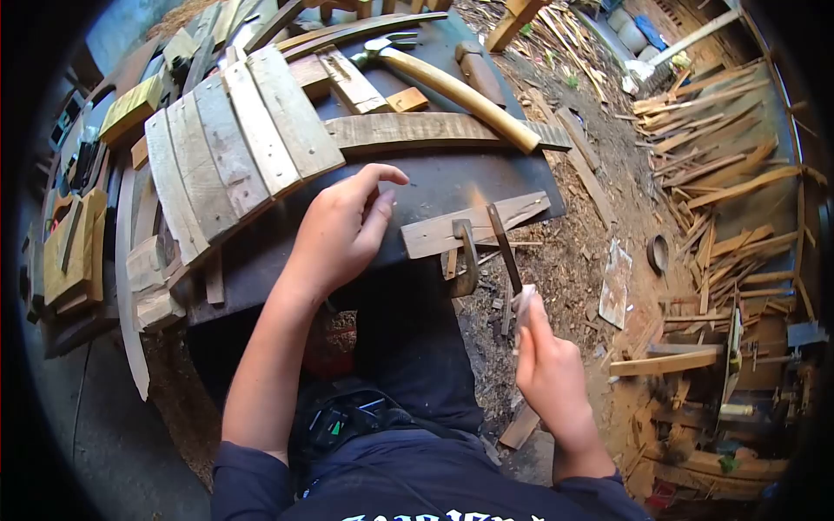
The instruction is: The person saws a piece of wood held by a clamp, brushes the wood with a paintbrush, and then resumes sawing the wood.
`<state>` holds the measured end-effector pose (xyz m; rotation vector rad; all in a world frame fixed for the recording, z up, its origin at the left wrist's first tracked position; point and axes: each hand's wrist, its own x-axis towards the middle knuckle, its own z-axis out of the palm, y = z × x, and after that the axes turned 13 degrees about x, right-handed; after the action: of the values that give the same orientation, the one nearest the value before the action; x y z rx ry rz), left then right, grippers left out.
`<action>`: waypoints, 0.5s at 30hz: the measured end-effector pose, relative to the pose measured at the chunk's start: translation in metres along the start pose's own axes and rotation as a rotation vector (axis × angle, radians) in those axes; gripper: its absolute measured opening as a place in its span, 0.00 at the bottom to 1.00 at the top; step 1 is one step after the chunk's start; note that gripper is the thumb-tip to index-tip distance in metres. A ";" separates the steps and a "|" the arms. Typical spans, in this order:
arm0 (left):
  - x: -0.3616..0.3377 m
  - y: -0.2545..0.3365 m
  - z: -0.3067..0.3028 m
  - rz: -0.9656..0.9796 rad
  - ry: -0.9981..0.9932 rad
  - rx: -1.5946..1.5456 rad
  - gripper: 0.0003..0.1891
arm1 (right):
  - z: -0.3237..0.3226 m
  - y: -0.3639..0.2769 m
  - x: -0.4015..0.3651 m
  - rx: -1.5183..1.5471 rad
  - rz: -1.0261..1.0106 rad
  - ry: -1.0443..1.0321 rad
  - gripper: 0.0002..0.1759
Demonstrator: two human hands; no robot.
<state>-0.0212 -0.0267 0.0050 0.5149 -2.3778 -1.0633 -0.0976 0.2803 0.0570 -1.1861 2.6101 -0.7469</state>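
Note:
My right hand [553, 365] is wrapped around the pale handle of a long, dark, narrow file [505, 245]. The file's far end lies against a light wooden board [434, 236] at the table's near right edge. A metal C-clamp [466, 260] grips that board's edge. Over the dark table, my left hand [346, 221] hovers with loosely curved fingers. Its thumb and index finger are apart, and nothing shows between them. Just left of it, a panel of nailed grey slats [230, 143] leans over other wood pieces.
Behind my hands a claw hammer [460, 91] lies across a curved wooden strip [417, 130]. Stacked timber blocks [74, 252] crowd the left side. Wood scraps [730, 191] pile up on the right, and shavings cover the dirt floor [565, 286].

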 end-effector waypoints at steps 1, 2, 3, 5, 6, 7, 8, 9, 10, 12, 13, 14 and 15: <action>-0.001 -0.002 0.001 0.017 0.024 0.020 0.12 | -0.003 0.000 0.006 0.005 0.005 -0.040 0.31; -0.001 -0.004 0.003 0.040 0.037 0.038 0.12 | -0.006 0.000 0.015 0.011 0.020 -0.074 0.31; 0.001 -0.004 0.005 0.071 0.045 0.054 0.12 | -0.010 -0.002 0.028 0.017 0.042 -0.102 0.30; 0.001 -0.004 0.006 0.061 0.028 0.060 0.11 | -0.010 -0.005 0.062 -0.029 0.004 -0.103 0.28; 0.000 -0.003 0.004 0.031 0.009 0.029 0.11 | -0.012 -0.003 0.064 0.004 -0.002 -0.112 0.28; -0.001 -0.002 0.001 0.000 -0.011 -0.001 0.10 | -0.015 -0.002 0.063 0.037 -0.007 -0.123 0.29; -0.001 0.000 -0.003 -0.009 -0.024 -0.005 0.10 | -0.016 -0.002 0.050 0.025 0.007 -0.116 0.29; 0.000 -0.001 -0.003 0.008 -0.016 -0.011 0.10 | -0.016 -0.004 0.030 0.008 0.010 -0.108 0.29; 0.000 -0.003 -0.002 0.024 0.001 -0.016 0.10 | -0.015 -0.005 0.024 -0.010 0.006 -0.100 0.29; -0.001 -0.004 0.000 0.045 0.009 -0.009 0.11 | -0.013 -0.006 0.031 0.018 0.038 -0.080 0.30; -0.001 -0.005 0.000 0.043 0.013 0.015 0.11 | -0.011 -0.010 0.034 0.037 0.059 -0.073 0.30; 0.000 -0.004 -0.001 0.052 0.007 0.038 0.11 | -0.011 -0.011 0.048 -0.033 0.047 -0.100 0.30; 0.001 -0.003 0.001 0.067 -0.001 0.060 0.11 | -0.007 -0.011 0.057 -0.070 0.028 -0.090 0.30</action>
<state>-0.0221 -0.0285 0.0030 0.4520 -2.4166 -0.9659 -0.1301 0.2342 0.0709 -1.1705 2.5925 -0.5870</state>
